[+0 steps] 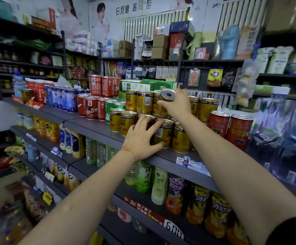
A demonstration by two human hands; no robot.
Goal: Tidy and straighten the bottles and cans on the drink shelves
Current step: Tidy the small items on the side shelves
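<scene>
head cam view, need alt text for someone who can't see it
A person's right hand holds a tilted gold can above a cluster of gold cans on a dark shop shelf, while the left hand rests on a can in the front row. Red cans and green cans stand to the left, bottled drinks below.

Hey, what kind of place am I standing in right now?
Most likely a small grocery or convenience store: shelves stocked with gold cans and bottled teas, price tags along the shelf edge, and hanging snack packets behind.
</scene>
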